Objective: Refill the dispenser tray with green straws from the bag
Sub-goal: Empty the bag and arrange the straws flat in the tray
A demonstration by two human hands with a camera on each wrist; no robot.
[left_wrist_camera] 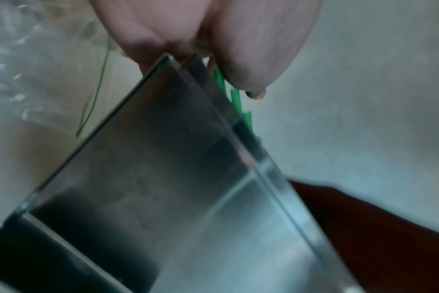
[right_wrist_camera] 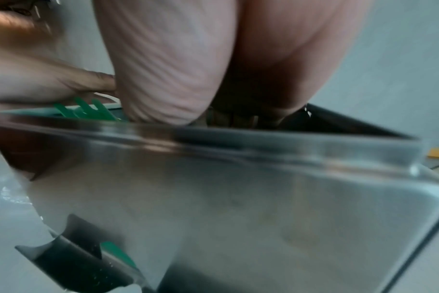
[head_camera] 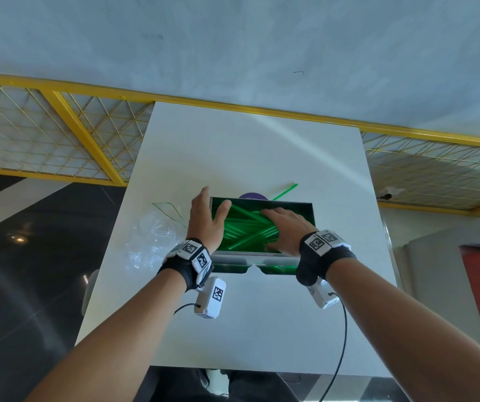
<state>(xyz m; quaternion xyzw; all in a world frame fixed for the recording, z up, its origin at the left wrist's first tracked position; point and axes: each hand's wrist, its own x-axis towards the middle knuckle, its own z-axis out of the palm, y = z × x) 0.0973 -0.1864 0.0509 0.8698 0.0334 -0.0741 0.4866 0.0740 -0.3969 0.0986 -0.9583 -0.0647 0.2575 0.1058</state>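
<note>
The green straws (head_camera: 250, 227) are mostly in the dispenser tray (head_camera: 305, 205) already, but they're lying criss-crossed in a messy heap instead of lined up, w/ a few poking up over the rim in the right wrist view. The tray itself is a shiny metal box sitting mid-table, open top, and some straws show in the pickup slot (head_camera: 279, 269) along the near edge. Right hand (head_camera: 286, 230) is laid flat on top of the pile, fingers straight, pressing more than grabbing. Left hand (head_camera: 208, 220) is at the tray's left wall, fingers relaxed and spread, thumb over the rim; looks like it's just steadying the box, tho the left wrist view is too blurry to be sure it touches. Handling-wise these things are super light, thin and slick, so imo they'll roll and spring back if you shove; better to comb them parallel w/ flat fingers, or pinch a small bunch mid-length. One stray straw (head_camera: 285, 192) lies on the table (head_camera: 247, 329) just behind the tray, needs picking up. The crumpled clear bag (head_camera: 149, 242) sits left of the tray, looks about empty, w/ a thin green twist tie (head_camera: 169, 211) beside it.
</note>
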